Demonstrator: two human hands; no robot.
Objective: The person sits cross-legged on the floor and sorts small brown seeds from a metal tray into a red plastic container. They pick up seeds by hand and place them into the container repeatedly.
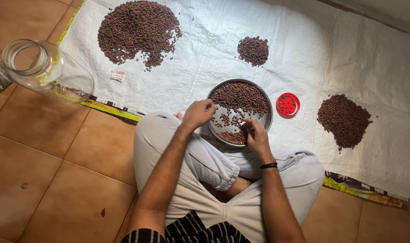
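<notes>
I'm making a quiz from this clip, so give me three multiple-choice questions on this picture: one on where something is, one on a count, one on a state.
1. Where does the red lid lie?
A. right of the steel plate
B. inside the glass jar
C. on the tiles

2. How many seed piles lie loose on the white sheet?
A. one
B. three
C. five

3. How does the jar stand?
A. upright, capped
B. tipped on its side, open
C. broken

Answers:
1 A, it sits on the sheet beside the plate's right rim.
2 B, a large pile, a small one and one at right.
3 B, its open mouth faces the camera.
</notes>
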